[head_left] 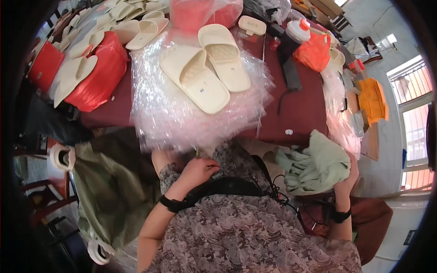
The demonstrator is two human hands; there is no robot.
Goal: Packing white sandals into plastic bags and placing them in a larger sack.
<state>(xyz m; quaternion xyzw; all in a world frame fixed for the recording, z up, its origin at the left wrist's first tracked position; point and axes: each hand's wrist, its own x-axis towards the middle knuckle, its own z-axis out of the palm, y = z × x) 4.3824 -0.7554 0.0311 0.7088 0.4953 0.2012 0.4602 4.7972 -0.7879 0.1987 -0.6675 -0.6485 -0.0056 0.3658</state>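
My right hand (347, 176), out to the right below the table edge, grips a bunched pale green cloth (325, 166). Over my lap, my left hand (199, 172) is closed with its fingers curled. A small yellow-green tip (197, 153) shows just beyond it; what these fingers hold, if anything, I cannot make out. Ahead of me a pair of cream slippers (195, 79) lies side by side, toes away from me. They rest on a thick stack of clear plastic bags (159, 120) that overhangs the table's front edge.
On the dark red table (302, 120), red plastic bundles (107, 73) and many loose cream slippers (148, 32) fill the left side. A cream case (252, 26), a dark bottle with a white lid (296, 34) and an orange bag (314, 51) stand right. A dark green sack (114, 182) hangs left.
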